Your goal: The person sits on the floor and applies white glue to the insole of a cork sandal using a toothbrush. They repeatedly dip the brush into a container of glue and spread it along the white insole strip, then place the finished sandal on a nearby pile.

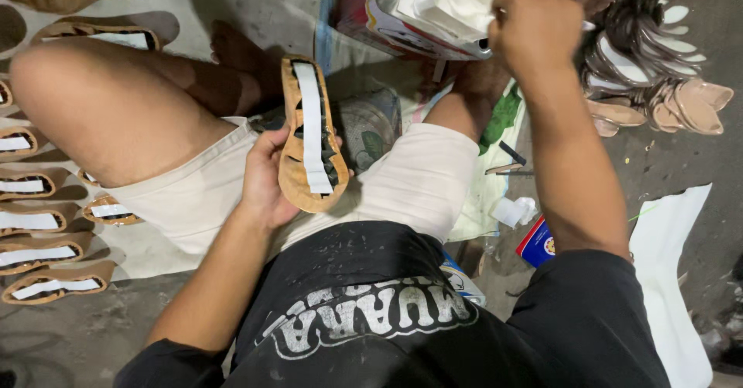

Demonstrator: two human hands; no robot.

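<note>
1. Bare, stained concrete floor (93,341) fills the view from above, with a pale sheet (193,1) spread over part of it; the person sits on it with legs folded, in light shorts and a dark shirt.
2. Left hand (267,179) cups a tan shoe sole (311,136) from below, fingers wrapped around its edge, tilting the face with its white strip upward over the lap, likely so that face stays open to work on.
3. Right hand (534,32) is closed around something thin at the mouth of an open tin can (433,8) that holds a pale paste; the tool itself is hidden by the fist, so what it is cannot be told.
4. Along the left edge, a row of similar soles (46,256) lies flat and apart, white strips up.
5. At upper right, a fanned stack of insoles (658,70) rests on the floor near the can.
6. Near the right knee lie a crumpled white scrap (515,211) and a small blue-and-red packet (536,242).
</note>
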